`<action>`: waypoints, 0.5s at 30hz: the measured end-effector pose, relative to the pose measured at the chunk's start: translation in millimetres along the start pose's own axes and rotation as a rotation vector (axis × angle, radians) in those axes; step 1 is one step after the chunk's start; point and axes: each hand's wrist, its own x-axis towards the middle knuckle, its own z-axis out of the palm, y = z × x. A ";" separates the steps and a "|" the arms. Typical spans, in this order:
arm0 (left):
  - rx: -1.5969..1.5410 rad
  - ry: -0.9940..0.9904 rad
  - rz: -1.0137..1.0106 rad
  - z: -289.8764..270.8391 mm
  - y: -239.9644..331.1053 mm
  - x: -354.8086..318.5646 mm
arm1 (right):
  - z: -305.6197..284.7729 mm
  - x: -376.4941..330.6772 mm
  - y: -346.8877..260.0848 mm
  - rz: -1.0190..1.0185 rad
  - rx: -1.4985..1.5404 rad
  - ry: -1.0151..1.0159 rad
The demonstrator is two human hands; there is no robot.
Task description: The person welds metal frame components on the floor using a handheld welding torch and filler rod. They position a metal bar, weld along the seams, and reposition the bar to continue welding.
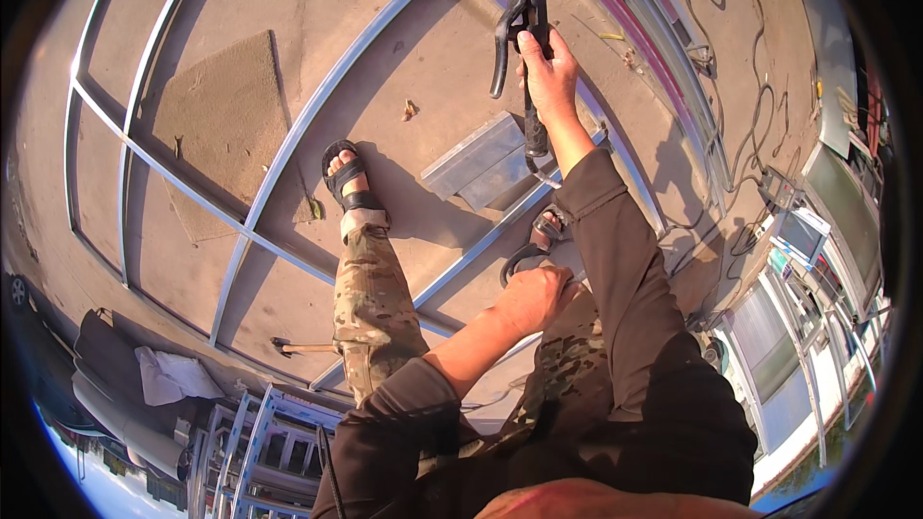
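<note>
My right hand [553, 77] is stretched forward and closed round a black welding electrode holder [535, 125]. Its jaw end points away from me, and its lever sticks out to the left of my thumb. A cable leaves the handle's near end. My left hand [535, 300] is curled by my right knee, with its fingers mostly hidden; what it grips, if anything, I cannot make out. Below both hands lies a welded-looking frame of silvery metal tubes [327, 86] on the ground. A bent grey metal piece [486, 161] lies inside the frame, left of the holder's handle.
My sandalled feet [346, 173] stand among the tubes. A worn brown mat [226, 135] lies at left, a hammer [303, 348] at lower left. Long metal profiles [644, 48] and loose cables [760, 86] run along the right. Panels [769, 346] stand at lower right, metal racks [255, 452] at lower left.
</note>
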 end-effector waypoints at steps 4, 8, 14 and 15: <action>0.061 -0.002 0.033 -12.2 7.2 -6.5 | 23.7 17.7 25.0 -0.033 -0.072 0.033; 0.098 -0.067 0.033 -16.6 11.4 -10.3 | 31.1 24.5 34.1 -0.047 -0.148 0.069; 0.050 -0.186 -0.042 -25.2 17.5 -6.6 | 31.2 28.9 41.7 -0.080 -0.188 0.043; 0.038 -0.172 -0.051 -26.3 18.3 -6.1 | 31.2 29.5 43.0 -0.069 -0.188 0.053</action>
